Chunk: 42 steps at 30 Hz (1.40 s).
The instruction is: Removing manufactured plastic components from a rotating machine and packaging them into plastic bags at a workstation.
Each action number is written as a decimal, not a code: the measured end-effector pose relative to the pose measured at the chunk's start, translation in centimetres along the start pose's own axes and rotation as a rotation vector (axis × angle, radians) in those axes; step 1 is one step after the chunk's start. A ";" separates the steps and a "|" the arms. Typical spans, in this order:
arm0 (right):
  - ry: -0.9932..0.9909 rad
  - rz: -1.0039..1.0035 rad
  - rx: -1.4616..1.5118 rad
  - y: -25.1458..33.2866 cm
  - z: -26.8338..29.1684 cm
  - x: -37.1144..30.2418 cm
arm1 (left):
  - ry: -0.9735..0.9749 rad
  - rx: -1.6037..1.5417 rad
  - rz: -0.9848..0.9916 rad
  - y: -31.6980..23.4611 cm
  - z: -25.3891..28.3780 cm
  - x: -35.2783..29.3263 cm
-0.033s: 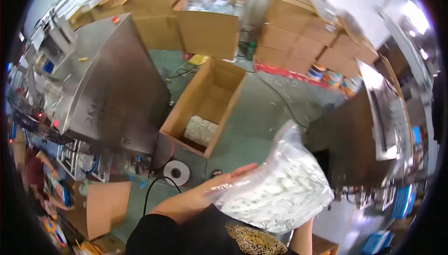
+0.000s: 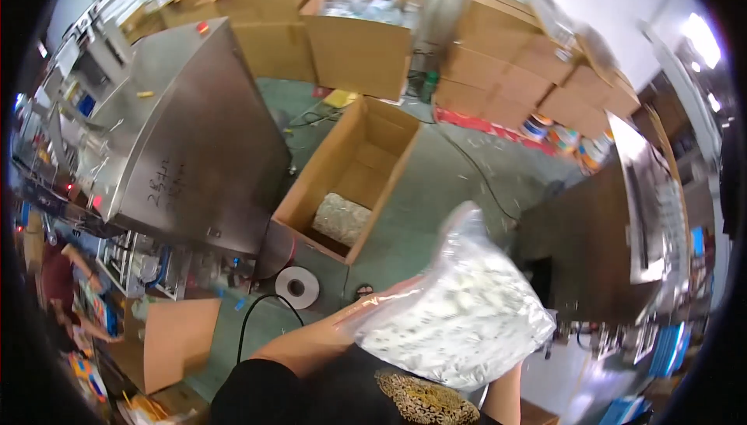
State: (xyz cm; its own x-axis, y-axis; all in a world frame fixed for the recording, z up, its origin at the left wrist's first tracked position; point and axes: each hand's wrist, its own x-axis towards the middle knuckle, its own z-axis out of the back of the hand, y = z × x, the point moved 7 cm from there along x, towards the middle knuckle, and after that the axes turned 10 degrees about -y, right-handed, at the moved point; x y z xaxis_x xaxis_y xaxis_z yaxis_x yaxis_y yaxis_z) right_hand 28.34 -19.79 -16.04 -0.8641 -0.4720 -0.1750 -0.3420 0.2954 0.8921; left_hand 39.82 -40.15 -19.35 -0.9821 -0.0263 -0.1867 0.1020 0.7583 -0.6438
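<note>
A clear plastic bag (image 2: pixel 459 316) full of small white, dark-speckled pieces is held up in front of my chest. Its loose clear top sticks up at the far end. My left hand (image 2: pixel 393 291) reaches behind the bag's left side, bearing it; its fingers are mostly hidden by the plastic. Under the lower right side, my right hand (image 2: pixel 510 378) supports the bag, its fingers out of sight beneath it. Ahead and to the left, a long open cardboard box (image 2: pixel 311 240) stands on the floor. Another filled bag (image 2: pixel 341 218) lies inside at its near end.
A steel machine cabinet (image 2: pixel 194 145) stands left of the box, a dark cabinet (image 2: pixel 583 230) to the right. Cartons (image 2: pixel 358 55) line the wall. A white roll (image 2: pixel 297 288) and a black cable (image 2: pixel 249 324) are near my left arm. Another person (image 2: pixel 62 285) is at far left.
The bag has tilted slightly, its loose top shifting left. My left fingers, which showed beside the bag before, are now mostly covered by it. The view has shifted a little.
</note>
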 end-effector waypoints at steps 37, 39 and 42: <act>0.687 -0.525 -1.992 -22.9 6.8 45.4 | -1.268 0.030 0.541 4.2 31.3 14.9; 0.984 -0.656 -1.927 -25.7 11.5 39.1 | -1.226 0.159 0.593 10.5 33.8 11.1; 1.519 -0.480 -1.659 -32.8 23.3 29.8 | -1.060 0.344 0.590 11.0 34.3 12.0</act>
State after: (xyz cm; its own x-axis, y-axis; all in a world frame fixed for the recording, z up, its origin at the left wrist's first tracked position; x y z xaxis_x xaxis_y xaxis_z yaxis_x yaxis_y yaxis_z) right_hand 5.19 -24.20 -60.26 0.2404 -0.5758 -0.7815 0.8143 -0.3185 0.4852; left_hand 34.63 -54.50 -54.14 -0.1795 -0.3717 -0.9108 0.6735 0.6284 -0.3892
